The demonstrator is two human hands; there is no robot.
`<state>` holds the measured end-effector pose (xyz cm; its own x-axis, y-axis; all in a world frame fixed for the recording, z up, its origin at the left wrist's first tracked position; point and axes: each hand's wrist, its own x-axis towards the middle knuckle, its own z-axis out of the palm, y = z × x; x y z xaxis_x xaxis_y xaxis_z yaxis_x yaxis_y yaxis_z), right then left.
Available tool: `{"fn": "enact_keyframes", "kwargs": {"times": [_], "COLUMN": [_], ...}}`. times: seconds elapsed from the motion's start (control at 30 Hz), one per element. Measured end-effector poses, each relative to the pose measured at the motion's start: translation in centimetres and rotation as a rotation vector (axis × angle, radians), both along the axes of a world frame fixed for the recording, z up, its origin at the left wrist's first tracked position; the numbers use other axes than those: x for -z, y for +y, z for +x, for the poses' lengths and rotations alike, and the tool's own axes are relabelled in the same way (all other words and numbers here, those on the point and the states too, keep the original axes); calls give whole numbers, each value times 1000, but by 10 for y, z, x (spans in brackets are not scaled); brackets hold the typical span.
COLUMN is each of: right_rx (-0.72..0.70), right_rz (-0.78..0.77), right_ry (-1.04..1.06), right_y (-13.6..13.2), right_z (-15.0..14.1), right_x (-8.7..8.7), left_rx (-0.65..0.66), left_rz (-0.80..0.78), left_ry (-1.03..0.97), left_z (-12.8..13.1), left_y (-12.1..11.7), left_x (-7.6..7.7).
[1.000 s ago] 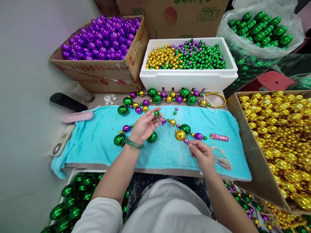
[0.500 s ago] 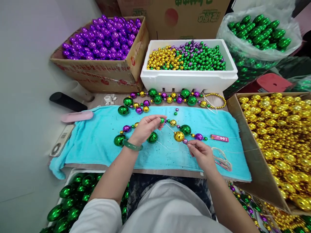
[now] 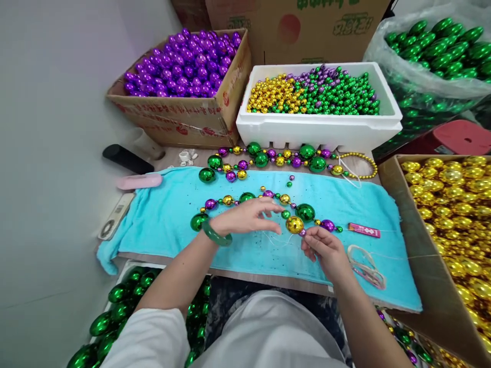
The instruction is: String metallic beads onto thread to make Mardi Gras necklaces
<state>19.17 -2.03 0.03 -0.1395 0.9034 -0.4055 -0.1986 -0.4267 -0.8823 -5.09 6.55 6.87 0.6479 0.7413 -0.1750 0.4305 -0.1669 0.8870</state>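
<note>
My left hand [image 3: 251, 216], with a green bangle on its wrist, is open over the blue towel, thumb and fingers apart. A small green bead [image 3: 286, 214] is just off its fingertips. My right hand [image 3: 325, 248] pinches a string of beads at a small purple bead [image 3: 302, 232], beside a larger gold bead [image 3: 294, 225]. The rest of the strand, with a big green bead [image 3: 305, 212] and a purple bead [image 3: 328, 225], curves across the towel behind both hands. Part of it is hidden by my left hand. Thin white thread [image 3: 284, 242] lies between the hands.
A finished-looking strand [image 3: 296, 162] lies along the towel's back edge. Behind stand a carton of purple beads [image 3: 164, 115] and a white foam box [image 3: 318, 125] of small beads. Scissors [image 3: 366, 268] and a pink tag [image 3: 364, 230] lie right, near a gold-bead carton [image 3: 422, 260].
My left hand has let go of the thread and opened. The green bead has slid along the thread to the gold bead. My right hand still pinches the strand; the view has shifted.
</note>
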Motion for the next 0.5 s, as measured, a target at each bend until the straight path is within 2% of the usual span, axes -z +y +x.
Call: {"fn": "enact_keyframes", "kwargs": {"times": [0.03,0.07,0.17,0.2,0.27,0.33,0.43,0.5], "right_rx": [16,32,59,59,52,43,49,50], "right_rz": [-1,0,7,12,23,27,25,26], "right_ry": [19,32,45,42,33,26,22,17], "right_y": [1,1,2,2,1,-1,-3,-4], "right_z": [0,0,1,1,3,5,8,9], "right_x": [0,-1,-3,-3,0,3,8,8], "left_rx": [-8,-99,-640,-751,-839,-856,-798,-756], "left_rz": [-13,-2,252,326,360,345,303,262], "left_ry": [81,150,163,141,186,341,560,598], "left_z": [-11,-23,-58,-67,-78,-82,-80,-79], "left_y": [10,22,61,73,90,99,103,103], "left_x": [0,2,23,33,51,63,73,75]}}
